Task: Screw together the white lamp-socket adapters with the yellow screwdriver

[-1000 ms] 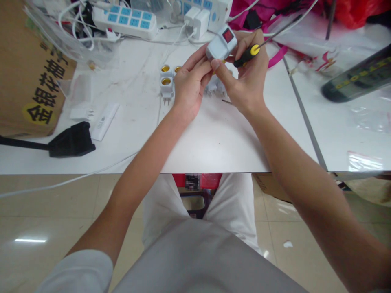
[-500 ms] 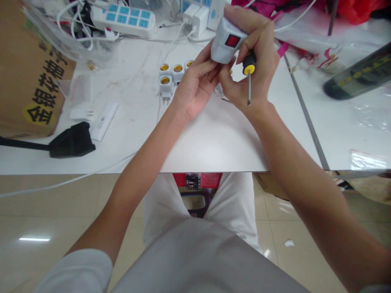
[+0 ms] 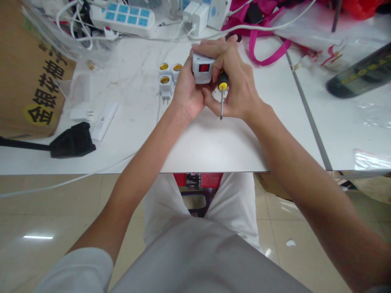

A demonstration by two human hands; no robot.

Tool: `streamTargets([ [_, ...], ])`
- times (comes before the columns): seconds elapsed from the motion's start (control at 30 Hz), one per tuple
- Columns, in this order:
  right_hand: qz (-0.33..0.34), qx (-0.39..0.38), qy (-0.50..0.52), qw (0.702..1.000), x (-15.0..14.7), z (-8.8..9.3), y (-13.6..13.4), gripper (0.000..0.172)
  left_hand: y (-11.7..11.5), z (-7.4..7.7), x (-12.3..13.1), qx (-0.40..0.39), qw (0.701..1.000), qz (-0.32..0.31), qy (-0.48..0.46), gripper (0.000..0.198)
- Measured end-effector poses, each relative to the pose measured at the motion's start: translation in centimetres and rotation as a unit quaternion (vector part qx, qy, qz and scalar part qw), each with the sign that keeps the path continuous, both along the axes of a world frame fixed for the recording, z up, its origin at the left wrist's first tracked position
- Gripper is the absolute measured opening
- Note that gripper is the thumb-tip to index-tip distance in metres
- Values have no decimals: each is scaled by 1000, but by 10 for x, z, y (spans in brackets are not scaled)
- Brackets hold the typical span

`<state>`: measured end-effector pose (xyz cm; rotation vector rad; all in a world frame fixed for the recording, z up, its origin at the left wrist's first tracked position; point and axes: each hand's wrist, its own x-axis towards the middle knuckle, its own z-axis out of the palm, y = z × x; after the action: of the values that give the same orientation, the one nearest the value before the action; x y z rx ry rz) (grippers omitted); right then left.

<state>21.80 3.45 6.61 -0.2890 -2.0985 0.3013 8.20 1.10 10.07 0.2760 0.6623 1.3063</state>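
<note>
Both hands grip a small white plug adapter (image 3: 203,68) with a red switch facing me, held just above the white table (image 3: 214,142). My left hand (image 3: 185,90) wraps its left side. My right hand (image 3: 236,84) closes over its top and right side, and also holds a screwdriver (image 3: 222,94) with a black and yellow handle, its metal tip pointing down toward me. Behind my left hand stand several white lamp-socket adapters (image 3: 166,79) with brass insides.
A cardboard box (image 3: 27,73) stands at the left, with a black plug (image 3: 71,140) and white plastic parts (image 3: 104,120) beside it. White power strips (image 3: 122,16) and cables lie at the back. A pink strap (image 3: 265,53) and plastic bags are at the right.
Both hands have come down and toward me with the adapter. The adapter has turned so its switch faces me, and the screwdriver now points down from my right hand.
</note>
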Motion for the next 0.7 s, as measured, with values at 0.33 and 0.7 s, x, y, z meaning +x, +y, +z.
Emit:
streamTargets([
  [0.33,-48,-80,77,993,-8,-6,3,36,8,-8,-2,49,998,48,5,44],
  [0.7,-31,-93,193,976,-12,-6,2,38,2,-7,-12,16,1000,21,-14,58],
])
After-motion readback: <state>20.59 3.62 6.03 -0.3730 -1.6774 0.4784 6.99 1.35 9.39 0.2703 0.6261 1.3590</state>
